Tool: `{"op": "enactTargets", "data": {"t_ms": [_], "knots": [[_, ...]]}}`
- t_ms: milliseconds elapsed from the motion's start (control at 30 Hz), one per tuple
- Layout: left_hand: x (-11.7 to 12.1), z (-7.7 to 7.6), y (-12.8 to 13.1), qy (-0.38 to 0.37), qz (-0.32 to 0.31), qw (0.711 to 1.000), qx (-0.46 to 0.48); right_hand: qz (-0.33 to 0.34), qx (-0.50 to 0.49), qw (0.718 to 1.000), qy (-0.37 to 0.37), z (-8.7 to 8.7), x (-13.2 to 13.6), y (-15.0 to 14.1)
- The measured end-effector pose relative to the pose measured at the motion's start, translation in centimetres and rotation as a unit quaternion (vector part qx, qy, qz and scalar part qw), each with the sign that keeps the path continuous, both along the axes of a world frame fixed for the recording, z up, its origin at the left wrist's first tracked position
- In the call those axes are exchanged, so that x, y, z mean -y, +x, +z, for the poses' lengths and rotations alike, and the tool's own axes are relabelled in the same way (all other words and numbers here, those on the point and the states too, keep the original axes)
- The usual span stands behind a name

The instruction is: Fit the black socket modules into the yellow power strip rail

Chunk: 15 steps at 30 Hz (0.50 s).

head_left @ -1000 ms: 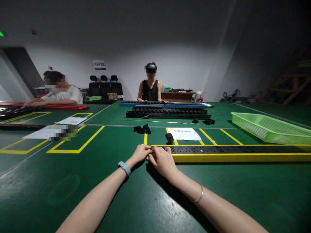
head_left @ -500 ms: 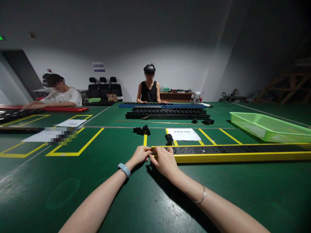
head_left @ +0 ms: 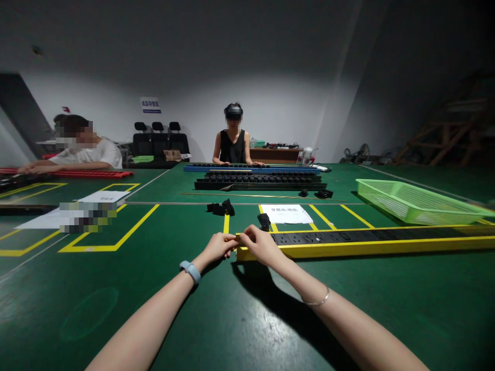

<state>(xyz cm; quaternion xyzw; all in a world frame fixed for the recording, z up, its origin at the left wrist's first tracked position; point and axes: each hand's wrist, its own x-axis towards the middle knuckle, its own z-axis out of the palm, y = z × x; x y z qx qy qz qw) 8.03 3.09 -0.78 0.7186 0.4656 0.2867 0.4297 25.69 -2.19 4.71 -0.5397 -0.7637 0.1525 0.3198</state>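
Note:
A long yellow power strip housing (head_left: pixel 348 251), with a row of black socket modules (head_left: pixel 320 238) in its channel, lies across the table to my right. At its left end, my left hand (head_left: pixel 217 248) is closed, thumb and fingers pinched together. My right hand (head_left: pixel 263 245) arches over the same end, its thumb and index finger closed in a pinch close to my left fingertips. Whatever is between the fingertips is too small or hidden to make out. A black module (head_left: pixel 264 221) stands just behind the strip. More loose black modules (head_left: pixel 222 207) lie beyond my left hand.
A green basket (head_left: pixel 417 206) stands at the right behind the strip, near a paper sign (head_left: pixel 286 214). Black rails (head_left: pixel 261 180) lie farther back, before a co-worker (head_left: pixel 233 144). Another person (head_left: pixel 93 149) works at the left by red rails (head_left: pixel 96 174).
The view has shifted a little, so the scene sits farther left. My right fingers have lifted into a higher arch, and more of the strip's left end corner shows.

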Motion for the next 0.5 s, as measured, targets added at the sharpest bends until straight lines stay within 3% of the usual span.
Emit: {"op": "enactTargets", "data": {"t_ms": [67, 133, 200, 267, 367, 500], "knots": [[-0.1, -0.2, -0.1, -0.013, -0.008, 1.0, 0.01, 0.006, -0.022, 1.0, 0.015, 0.2, -1.3, 1.4], [-0.2, -0.2, -0.2, -0.023, -0.015, 0.999, 0.019, -0.043, 0.004, 0.998, 0.053, 0.3, -2.5, 2.9], [-0.2, -0.1, -0.3, -0.032, -0.022, 0.999, 0.029, -0.113, 0.083, 0.987, 0.083, 0.1, -3.6, 4.4], [-0.2, -0.1, -0.3, -0.042, -0.019, 0.998, 0.039, -0.157, 0.18, 0.969, 0.062, -0.3, -4.2, 5.5], [-0.2, -0.2, -0.4, -0.056, -0.003, 0.997, 0.048, -0.138, 0.256, 0.957, -0.001, -0.8, -4.6, 6.4], [-0.3, -0.2, -0.3, -0.054, -0.002, 0.998, 0.045, -0.102, 0.288, 0.952, -0.03, -0.9, -4.4, 6.5]]}}
